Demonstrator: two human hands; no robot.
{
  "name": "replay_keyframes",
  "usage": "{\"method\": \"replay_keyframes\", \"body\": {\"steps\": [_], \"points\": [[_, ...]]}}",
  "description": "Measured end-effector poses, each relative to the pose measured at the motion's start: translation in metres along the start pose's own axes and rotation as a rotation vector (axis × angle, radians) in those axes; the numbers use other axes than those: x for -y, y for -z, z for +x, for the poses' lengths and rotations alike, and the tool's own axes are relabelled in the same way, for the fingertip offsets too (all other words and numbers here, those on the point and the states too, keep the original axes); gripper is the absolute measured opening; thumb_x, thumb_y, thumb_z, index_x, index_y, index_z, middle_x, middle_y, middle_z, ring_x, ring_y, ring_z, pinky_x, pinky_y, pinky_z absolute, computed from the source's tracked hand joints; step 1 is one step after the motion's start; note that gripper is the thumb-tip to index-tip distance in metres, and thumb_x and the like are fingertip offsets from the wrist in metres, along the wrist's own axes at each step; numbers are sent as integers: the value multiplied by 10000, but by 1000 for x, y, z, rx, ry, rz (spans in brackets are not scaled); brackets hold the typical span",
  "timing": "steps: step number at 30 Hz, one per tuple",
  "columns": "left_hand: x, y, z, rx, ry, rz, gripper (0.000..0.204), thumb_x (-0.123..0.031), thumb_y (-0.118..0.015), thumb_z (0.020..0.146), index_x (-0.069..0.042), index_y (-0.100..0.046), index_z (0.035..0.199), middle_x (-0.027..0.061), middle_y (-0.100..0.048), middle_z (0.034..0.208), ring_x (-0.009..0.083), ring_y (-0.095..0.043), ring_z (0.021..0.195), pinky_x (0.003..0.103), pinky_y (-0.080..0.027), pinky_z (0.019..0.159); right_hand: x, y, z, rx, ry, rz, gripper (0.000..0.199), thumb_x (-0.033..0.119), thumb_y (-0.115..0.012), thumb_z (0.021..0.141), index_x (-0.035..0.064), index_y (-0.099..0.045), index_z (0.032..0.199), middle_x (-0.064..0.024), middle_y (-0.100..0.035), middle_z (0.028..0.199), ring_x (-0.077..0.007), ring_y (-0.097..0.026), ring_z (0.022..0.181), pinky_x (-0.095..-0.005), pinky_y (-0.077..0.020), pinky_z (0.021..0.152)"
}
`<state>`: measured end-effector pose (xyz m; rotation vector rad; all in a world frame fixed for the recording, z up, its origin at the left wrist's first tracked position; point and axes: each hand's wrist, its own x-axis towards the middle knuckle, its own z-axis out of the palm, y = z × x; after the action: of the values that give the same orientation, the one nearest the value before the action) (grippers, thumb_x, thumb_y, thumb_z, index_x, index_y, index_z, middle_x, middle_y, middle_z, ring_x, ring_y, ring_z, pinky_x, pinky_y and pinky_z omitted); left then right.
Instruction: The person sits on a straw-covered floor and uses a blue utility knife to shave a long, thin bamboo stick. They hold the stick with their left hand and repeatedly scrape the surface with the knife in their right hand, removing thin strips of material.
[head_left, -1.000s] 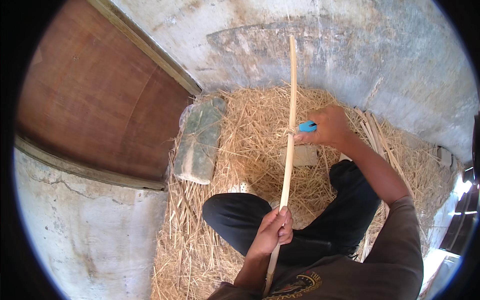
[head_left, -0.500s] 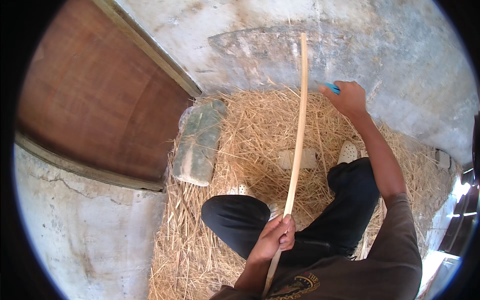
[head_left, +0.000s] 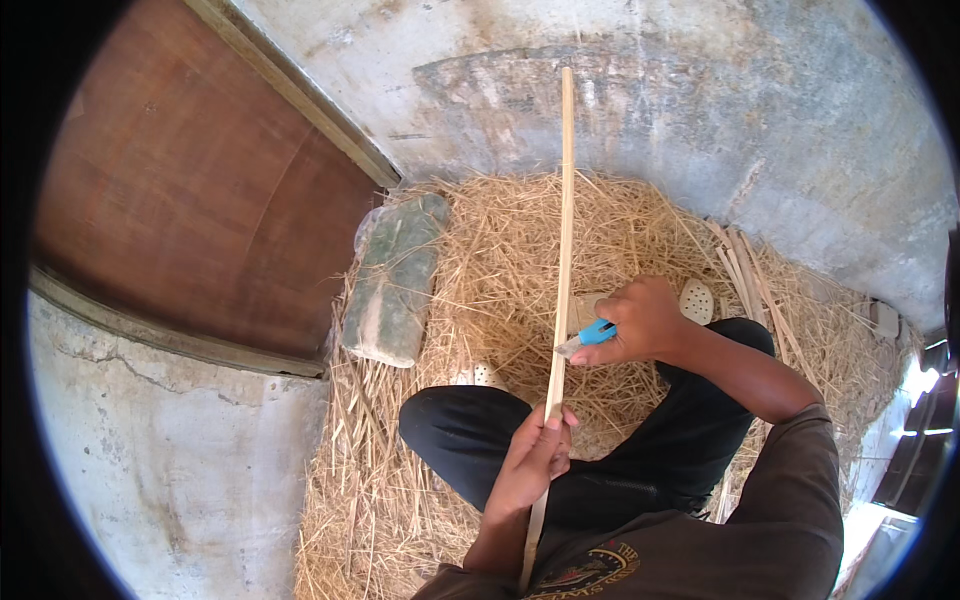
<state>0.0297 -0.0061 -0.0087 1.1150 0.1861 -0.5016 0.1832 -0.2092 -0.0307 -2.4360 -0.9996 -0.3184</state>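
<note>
A long, pale wooden strip [head_left: 566,200] runs from beside my body up toward the wall, its far end raised. My left hand [head_left: 537,448] is closed round its lower part, above my lap. In my right hand [head_left: 640,322] is a blue utility knife [head_left: 597,333], gripped with the fingers wrapped round its handle. The knife's blade points left and meets the strip's right edge, a short way above my left hand. Where the blade touches, I cannot tell how deep it sits.
Loose straw [head_left: 490,230] covers the floor. A grey-green block [head_left: 397,280] lies at the left by a brown door panel [head_left: 200,190]. Several wooden strips [head_left: 745,275] rest at the right. A stained wall [head_left: 760,110] rises ahead. Pale perforated shoes [head_left: 696,301] show by my legs.
My right hand has brought the knife down and left from near the wall onto the strip. The strip's far end has swung left, and my left hand has shifted slightly up and left.
</note>
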Motion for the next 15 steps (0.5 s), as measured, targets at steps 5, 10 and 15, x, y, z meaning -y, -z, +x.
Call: {"method": "replay_keyframes", "body": {"steps": [5,10,15], "points": [[-4,0,2,4,5,24,218,-263,-371,1050,-66,-459,1016,-33,-344,627,49,-271,494,213,-264,467,-4,-6,8,-112,46,-69,763,828,-586,644,96,-495,450,-47,-425,379,-227,-465,334,-355,-361,387],[-8,-2,3,-26,-16,34,231,-287,-404,1036,-72,-457,971,-41,-318,651,46,-233,475,219,-245,461,-10,-8,14,-116,20,-85,722,813,-648,596,120,-477,484,-41,-463,424,-223,-500,372,-346,-379,413],[-9,1,1,2,-18,-1,229,-284,-401,1037,-72,-455,969,-39,-315,650,46,-228,474,215,-242,461,-13,-9,20,-191,55,-106,771,851,-600,601,102,-495,449,-27,-440,399,-200,-469,337,-353,-365,375]]}}
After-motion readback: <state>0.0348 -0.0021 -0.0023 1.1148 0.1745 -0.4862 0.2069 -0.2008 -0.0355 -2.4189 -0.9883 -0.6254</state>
